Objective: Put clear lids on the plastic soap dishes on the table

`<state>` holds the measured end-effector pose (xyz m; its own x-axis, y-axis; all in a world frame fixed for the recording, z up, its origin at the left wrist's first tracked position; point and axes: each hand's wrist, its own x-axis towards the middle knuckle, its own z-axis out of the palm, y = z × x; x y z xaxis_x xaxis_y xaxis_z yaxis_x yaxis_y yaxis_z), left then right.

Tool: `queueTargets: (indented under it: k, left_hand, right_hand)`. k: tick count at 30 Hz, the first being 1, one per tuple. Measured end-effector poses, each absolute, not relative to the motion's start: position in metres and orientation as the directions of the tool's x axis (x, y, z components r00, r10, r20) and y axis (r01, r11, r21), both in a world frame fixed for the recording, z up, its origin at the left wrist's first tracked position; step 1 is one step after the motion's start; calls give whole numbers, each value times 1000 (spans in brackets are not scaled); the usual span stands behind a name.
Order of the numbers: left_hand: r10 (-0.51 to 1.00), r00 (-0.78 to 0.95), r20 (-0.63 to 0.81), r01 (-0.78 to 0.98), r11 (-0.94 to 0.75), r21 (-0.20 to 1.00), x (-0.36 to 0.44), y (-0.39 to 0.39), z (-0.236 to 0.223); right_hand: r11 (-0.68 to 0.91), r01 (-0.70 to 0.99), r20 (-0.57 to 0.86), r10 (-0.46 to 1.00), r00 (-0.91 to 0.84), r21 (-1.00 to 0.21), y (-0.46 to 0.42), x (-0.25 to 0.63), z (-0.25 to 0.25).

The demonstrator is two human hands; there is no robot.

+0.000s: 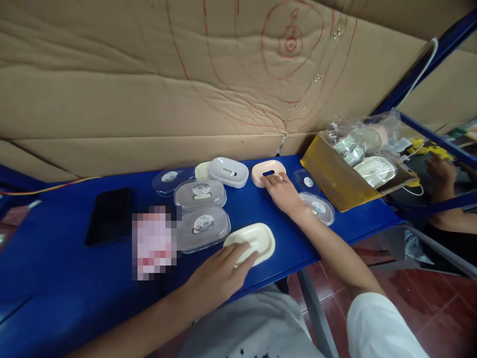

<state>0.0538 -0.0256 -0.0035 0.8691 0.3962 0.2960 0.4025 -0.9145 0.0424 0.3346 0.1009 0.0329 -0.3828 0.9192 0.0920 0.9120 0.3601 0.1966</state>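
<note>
The cream dish [264, 239] is sat at the blue table's [294, 243] 6 o'clock edge, fingers of the left hand [219, 271] draped over it. Around 12:30 from there, the peach dish [257, 175] is touched by the right hand [283, 194]. Whether either's truly gripped can't be told. Probably light, stiff, slickish plastic, fairly tough; best held by the long sides.

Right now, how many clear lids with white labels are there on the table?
5: a far left lid, a middle left lid, and a near left lid; beside the box, a far right lid and a near right lid. More may be hidden in the box.
</note>
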Motion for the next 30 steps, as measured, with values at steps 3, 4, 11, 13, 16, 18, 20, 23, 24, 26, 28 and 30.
queueTargets:
  k: [3,4,11,13,16,18,20,23,24,26,28,30]
  left_hand:
    - [429,843,325,437,-898,51,34,-25,-5]
    - [438,834,334,446,-893,58,29,-26,-6]
    - [557,699,450,571,-812,119,26,-25,-10]
    - [572,700,429,599,-796,84,29,-24,-7]
    - [525,763,377,565,-825,6,32,-22,-7]
    - [505,780,369,548,-837,-13,32,-22,-9]
    - [507,774,379,552,-834,-13,32,-21,-10]
    - [470,804,365,515,-856,-32,32,-22,-9]
    - [458,815,355,502,-864,-35,32,-22,-8]
    - [452,829,329,484,-875,-21,34,-23,-6]
    - [463,825,324,491,-871,-5,36,-23,-5]
    - [466,818,339,496,-868,-4,38,-22,-4]
  right_hand:
    - [438,884,126,880,-459,164,79,330,41]
    - [471,871,170,855,-490,141,62,330,44]
    - [670,739,259,728,-635,-72,-60,297,35]
    - [680,727,259,722,-642,-95,-72,280,22]
    - [661,746,262,735,-625,-76,-78,262,4]
    - [656,752,257,741,-621,-73,-81,259,-2]
    - [661,741,250,742,-622,-117,-83,266,1]
    - [687,679,230,726,-648,-258,-73,294,21]
    - [669,685,231,743,-628,-290,-63,309,31]
    - [509,812,238,858,-455,-285,-33,340,51]
    - [150,971,162,979,-120,-185,8,371,67]
    - [-243,969,18,970,244,-29,51,394,75]
